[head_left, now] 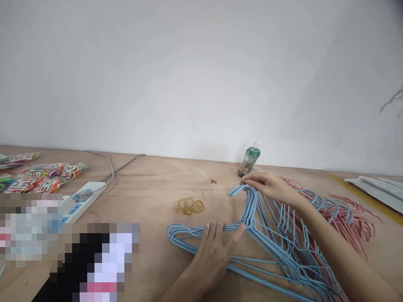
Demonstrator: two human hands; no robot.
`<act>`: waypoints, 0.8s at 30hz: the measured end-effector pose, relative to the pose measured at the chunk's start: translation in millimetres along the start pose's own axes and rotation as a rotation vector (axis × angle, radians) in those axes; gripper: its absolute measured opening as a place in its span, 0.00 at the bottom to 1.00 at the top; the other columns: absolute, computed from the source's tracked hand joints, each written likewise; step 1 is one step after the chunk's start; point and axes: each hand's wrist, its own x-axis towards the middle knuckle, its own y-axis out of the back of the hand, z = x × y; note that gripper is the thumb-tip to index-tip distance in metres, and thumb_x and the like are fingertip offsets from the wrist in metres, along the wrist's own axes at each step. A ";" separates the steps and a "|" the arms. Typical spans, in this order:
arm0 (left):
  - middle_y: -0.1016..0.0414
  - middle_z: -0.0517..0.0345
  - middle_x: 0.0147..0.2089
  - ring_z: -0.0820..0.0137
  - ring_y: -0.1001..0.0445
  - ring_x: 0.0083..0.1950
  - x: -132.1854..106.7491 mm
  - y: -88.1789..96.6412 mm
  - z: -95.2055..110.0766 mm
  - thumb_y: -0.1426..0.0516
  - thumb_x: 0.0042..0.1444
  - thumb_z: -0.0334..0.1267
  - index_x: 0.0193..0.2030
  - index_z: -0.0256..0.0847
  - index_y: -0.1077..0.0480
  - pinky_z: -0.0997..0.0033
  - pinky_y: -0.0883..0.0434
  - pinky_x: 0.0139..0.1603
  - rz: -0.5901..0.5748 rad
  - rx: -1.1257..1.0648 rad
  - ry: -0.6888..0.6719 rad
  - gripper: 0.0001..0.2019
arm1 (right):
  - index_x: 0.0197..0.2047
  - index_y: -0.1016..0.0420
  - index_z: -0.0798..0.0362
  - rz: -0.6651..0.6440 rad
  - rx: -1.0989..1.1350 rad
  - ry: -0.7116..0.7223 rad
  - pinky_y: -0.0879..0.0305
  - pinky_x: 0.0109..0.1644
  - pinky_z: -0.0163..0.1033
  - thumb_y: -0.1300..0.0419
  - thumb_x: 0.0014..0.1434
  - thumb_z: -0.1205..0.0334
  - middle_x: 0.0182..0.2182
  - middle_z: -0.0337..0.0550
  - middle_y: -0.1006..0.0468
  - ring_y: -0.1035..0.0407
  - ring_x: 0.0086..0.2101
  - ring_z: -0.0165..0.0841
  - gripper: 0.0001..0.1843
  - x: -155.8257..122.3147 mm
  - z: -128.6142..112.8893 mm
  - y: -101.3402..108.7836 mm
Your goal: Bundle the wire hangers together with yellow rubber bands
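A bundle of blue clothes hangers (249, 205) lies on the table, hooks pointing away from me. My left hand (212, 253) grips the bundle's left shoulder, with the thumb near the necks. At the hooks, my right hand (262, 184) has thumb and fingers pinched together on the hook ends; whether anything else is between the fingertips is hidden. More blue hangers (288, 218) spread out under my right forearm. Yellow rubber bands (189, 206) lie in a loose heap left of the hooks.
A green-labelled bottle (250, 159) stands behind my right hand. Red hangers (343, 226) lie at the right, near flat white pieces (374, 192). On the left are a power strip (85, 199), cables (111, 167), colourful packets (40, 178) and blurred-out items. A wall (189, 75) rises behind the table.
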 end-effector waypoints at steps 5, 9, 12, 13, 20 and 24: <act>0.35 0.44 0.55 0.55 0.37 0.56 1.2 -0.7 -0.9 0.50 0.48 0.24 0.72 0.48 0.68 0.51 0.37 0.56 -0.041 -0.028 0.014 0.46 | 0.41 0.21 0.52 -0.136 -0.130 0.066 0.34 0.36 0.36 0.49 0.62 0.60 0.34 0.41 0.19 0.27 0.32 0.32 0.15 20.0 -5.2 7.8; 0.37 0.43 0.56 0.54 0.37 0.56 1.1 -2.7 -2.3 0.50 0.46 0.24 0.72 0.48 0.70 0.49 0.38 0.56 -0.072 -0.065 0.020 0.48 | 0.40 0.20 0.53 -0.226 -0.176 0.105 0.35 0.35 0.35 0.50 0.60 0.65 0.33 0.42 0.18 0.27 0.31 0.31 0.16 35.3 -12.2 8.1; 0.38 0.43 0.57 0.54 0.37 0.57 1.4 -3.2 -2.6 0.49 0.46 0.24 0.71 0.49 0.71 0.49 0.38 0.56 -0.100 -0.079 0.034 0.49 | 0.35 0.19 0.53 -0.287 -0.201 0.117 0.38 0.33 0.35 0.48 0.56 0.68 0.29 0.41 0.19 0.30 0.27 0.30 0.15 46.9 -15.8 8.0; 0.38 0.43 0.57 0.54 0.38 0.57 1.5 -3.1 -2.8 0.49 0.45 0.24 0.71 0.49 0.71 0.49 0.38 0.56 -0.108 -0.081 0.034 0.49 | 0.34 0.19 0.53 -0.305 -0.201 0.119 0.38 0.33 0.35 0.47 0.54 0.69 0.27 0.41 0.20 0.31 0.26 0.30 0.14 50.8 -16.4 7.9; 0.39 0.42 0.59 0.52 0.40 0.60 1.9 -4.5 -4.9 0.48 0.46 0.27 0.72 0.48 0.70 0.48 0.40 0.58 -0.126 -0.082 0.051 0.49 | 0.28 0.22 0.55 -0.357 -0.139 0.102 0.40 0.32 0.35 0.46 0.50 0.70 0.23 0.40 0.23 0.33 0.25 0.30 0.11 68.0 -11.1 2.3; 0.38 0.44 0.58 0.54 0.39 0.59 2.2 -6.8 -5.6 0.48 0.44 0.26 0.72 0.48 0.70 0.50 0.40 0.58 -0.108 -0.088 0.066 0.50 | 0.33 0.24 0.57 -0.359 -0.032 0.067 0.38 0.32 0.34 0.47 0.53 0.66 0.26 0.42 0.23 0.32 0.27 0.30 0.10 67.6 3.7 -5.1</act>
